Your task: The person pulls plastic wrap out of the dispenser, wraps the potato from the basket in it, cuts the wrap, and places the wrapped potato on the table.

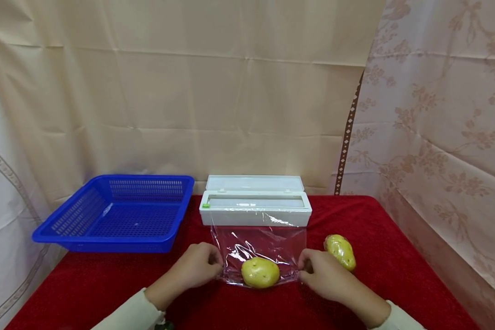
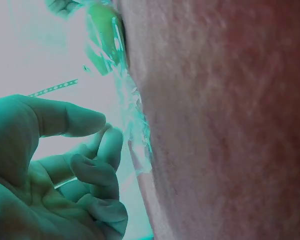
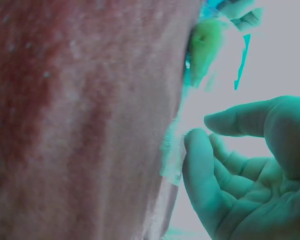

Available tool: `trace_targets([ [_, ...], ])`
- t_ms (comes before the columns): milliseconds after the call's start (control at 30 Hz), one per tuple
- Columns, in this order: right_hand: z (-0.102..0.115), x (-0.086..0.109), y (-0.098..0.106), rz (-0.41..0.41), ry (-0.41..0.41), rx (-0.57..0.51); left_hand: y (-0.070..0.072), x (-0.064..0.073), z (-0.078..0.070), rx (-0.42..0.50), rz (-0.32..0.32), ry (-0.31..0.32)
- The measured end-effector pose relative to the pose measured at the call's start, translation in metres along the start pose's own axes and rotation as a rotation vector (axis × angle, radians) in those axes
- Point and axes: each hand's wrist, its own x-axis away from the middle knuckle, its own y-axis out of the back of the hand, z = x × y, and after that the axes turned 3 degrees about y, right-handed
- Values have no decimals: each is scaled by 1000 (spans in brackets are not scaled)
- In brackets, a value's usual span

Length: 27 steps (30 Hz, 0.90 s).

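A yellow potato (image 1: 260, 272) lies on the front part of a clear sheet of plastic wrap (image 1: 268, 238), which runs out from the white wrap dispenser (image 1: 255, 216). At the sheet's left edge, my left hand (image 1: 200, 265) pinches the film between thumb and index finger, the other fingers curled loosely in the left wrist view. My right hand (image 1: 323, 274) is at the right edge, fingers bent and fingertips close to the film; a small gap shows between thumb and index tip in the right wrist view. A second potato (image 1: 340, 252), wrapped in film, lies just beyond my right hand.
A blue plastic basket (image 1: 107, 245) stands at the back left. The dispenser's lid (image 1: 254, 183) is raised behind it, and a green slider (image 1: 206, 206) sits at its left end. A red cloth (image 1: 379, 256) covers the table; curtains (image 1: 231, 91) hang behind and at the sides.
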Motion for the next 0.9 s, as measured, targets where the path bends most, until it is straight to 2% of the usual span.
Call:
trace_targets([
  [100,0,2,4,24,16,-80,2,3,-4,12,-9,-24],
  [167,2,3,6,47,57,-112,2,6,-9,-19,-27,-75],
  [333,16,2,3,2,286,-21,-6,12,-29,-161,-98,-272],
  [400,22,-1,-2,-31,370,15,-11,12,-37,-193,-107,-316],
  [533,29,-8,-11,-26,455,11,-20,8,-46,-209,-91,-327],
  [667,31,-13,-17,-3,468,-1,-25,4,-48,-180,-64,-309],
  [900,29,-19,-18,-23,487,-13,-27,-3,-45,-87,-29,-297],
])
